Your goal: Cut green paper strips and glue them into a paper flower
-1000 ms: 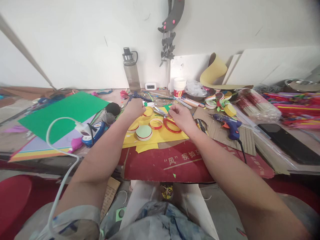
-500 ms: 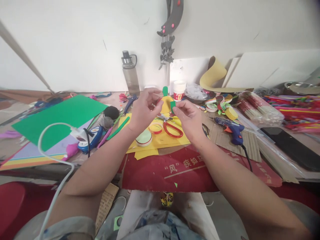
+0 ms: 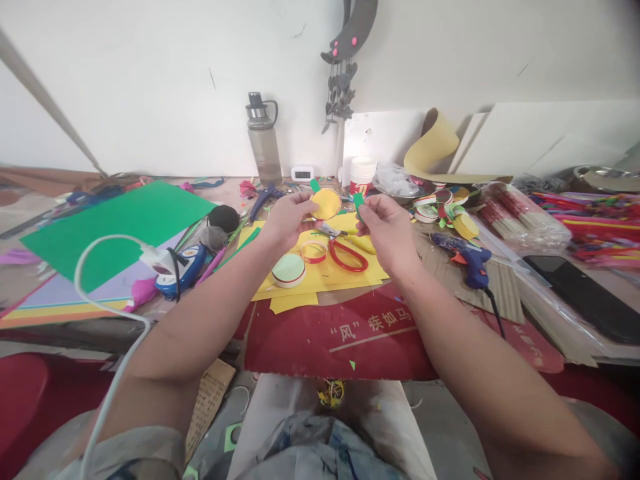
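Over yellow paper (image 3: 333, 280), my left fingers (image 3: 303, 202) pinched a yellow disc (image 3: 328, 203), my right fingers (image 3: 374, 215) a green tab (image 3: 359, 199) that overtight squeezing could crease.

Yellow disc (image 3: 327, 204), green strip (image 3: 359, 200), red scissor handles (image 3: 354, 268), pale-lettered red cardboard (image 3: 300, 343)

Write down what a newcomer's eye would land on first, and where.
Probably the broad green sheet at the left. Next, at the centre, the left hand holds a round yellow piece and the right hand a small green strip, near red-handled scissors on yellow paper. A dark crescent hangs high on the wall.
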{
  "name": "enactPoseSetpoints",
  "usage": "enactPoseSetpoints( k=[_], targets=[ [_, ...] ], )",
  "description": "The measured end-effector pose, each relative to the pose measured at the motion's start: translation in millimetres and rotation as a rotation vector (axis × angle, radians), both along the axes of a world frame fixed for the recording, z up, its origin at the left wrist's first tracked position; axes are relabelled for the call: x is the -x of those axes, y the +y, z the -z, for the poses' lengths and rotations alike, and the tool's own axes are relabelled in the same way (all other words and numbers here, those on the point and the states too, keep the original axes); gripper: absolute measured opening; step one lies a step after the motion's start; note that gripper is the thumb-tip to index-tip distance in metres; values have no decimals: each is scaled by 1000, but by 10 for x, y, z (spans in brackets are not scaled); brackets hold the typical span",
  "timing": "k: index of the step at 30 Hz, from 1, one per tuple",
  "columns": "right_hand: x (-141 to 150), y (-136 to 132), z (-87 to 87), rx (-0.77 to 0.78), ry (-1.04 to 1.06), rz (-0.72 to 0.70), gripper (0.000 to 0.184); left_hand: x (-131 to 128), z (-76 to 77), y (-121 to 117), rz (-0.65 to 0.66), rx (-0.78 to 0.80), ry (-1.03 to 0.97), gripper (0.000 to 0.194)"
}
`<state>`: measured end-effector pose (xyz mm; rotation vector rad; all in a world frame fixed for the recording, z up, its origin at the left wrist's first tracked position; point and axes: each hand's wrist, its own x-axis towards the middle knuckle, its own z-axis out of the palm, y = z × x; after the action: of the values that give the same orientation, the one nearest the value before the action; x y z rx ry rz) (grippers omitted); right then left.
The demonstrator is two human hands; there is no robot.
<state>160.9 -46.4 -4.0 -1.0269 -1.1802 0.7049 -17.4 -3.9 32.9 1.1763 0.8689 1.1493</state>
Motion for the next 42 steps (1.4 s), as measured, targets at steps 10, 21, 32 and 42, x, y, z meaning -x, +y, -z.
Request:
enactPoseSetpoints(
  k=[10, 21, 32, 42],
  targets=[
    [108, 12, 66, 61, -74, -108, 26, -74, 0, -54, 8, 47, 2, 16],
    [100, 32, 93, 104, -71, -68, 28, -85, 0, -103, -10, 9, 50, 23],
    [101, 29, 83, 115, -103, -40, 24, -98, 49, -104, 38, -46, 75, 30],
    [96, 30, 57, 146, -19, -86, 35, -86, 77, -78, 49, -63, 93, 33]
  ],
)
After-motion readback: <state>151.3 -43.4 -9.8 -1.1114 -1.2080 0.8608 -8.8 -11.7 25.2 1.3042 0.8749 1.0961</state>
